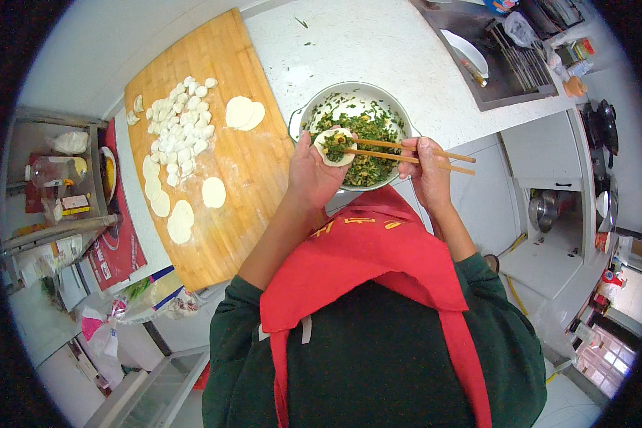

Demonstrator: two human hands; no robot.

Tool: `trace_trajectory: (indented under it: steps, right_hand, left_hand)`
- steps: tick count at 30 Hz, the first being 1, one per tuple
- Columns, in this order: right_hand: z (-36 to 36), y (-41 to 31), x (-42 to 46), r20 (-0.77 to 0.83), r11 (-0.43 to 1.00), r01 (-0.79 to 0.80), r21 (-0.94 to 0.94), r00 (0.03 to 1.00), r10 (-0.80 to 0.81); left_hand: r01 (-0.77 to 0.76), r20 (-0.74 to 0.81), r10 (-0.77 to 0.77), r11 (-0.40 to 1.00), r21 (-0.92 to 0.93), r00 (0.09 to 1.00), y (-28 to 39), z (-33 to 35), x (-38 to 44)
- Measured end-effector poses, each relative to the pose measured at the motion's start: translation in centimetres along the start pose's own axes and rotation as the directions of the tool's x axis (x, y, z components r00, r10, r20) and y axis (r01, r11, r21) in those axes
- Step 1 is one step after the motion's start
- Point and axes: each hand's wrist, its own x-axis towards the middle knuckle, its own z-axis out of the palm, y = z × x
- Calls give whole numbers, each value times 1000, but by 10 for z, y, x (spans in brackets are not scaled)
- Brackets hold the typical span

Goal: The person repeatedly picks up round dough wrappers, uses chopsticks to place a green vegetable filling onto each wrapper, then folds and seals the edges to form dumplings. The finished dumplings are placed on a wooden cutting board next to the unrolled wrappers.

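My left hand (pixel 316 174) cradles a round dough wrapper (pixel 321 143) at the near left rim of a white bowl (pixel 353 90). On the wrapper lies a mound of chopped green filling (pixel 334 150) with yellowish bits. Wooden chopsticks (pixel 401 152) are held in my right hand (pixel 428 174), just right of the bowl, and their tips reach the filling on the wrapper. More of the same green filling (pixel 369 160) covers the bowl's bottom and clings to its inner wall.
Left of the bowl, a wooden board (pixel 246 214) carries a heap of small dough pieces (pixel 184 123) and several flat wrappers (pixel 214 192). A white counter (pixel 353 43) extends behind the bowl to a dark cooktop (pixel 460 32) holding a white dish (pixel 466 51). An open cabinet (pixel 553 208) stands low at right.
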Motion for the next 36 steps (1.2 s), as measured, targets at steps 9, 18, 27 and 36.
trace_trajectory:
  steps: [9,18,27,36]
  right_hand:
    - [-10,-14,2,-10,998,60,-5,998,-61]
    - [0,-2,5,-50,991,-1,136,999,8]
    - [5,-10,2,-72,989,47,139,997,-38]
    - [2,-6,2,-85,990,66,122,995,-56]
  left_hand:
    - [-86,20,87,995,-51,996,2,0,0]
    - [-57,-23,56,998,-35,998,-1,5,-2]
    - [-79,-33,78,997,-21,996,-2,1,-4]
    - [-73,-22,72,996,-50,997,-4,0,-4]
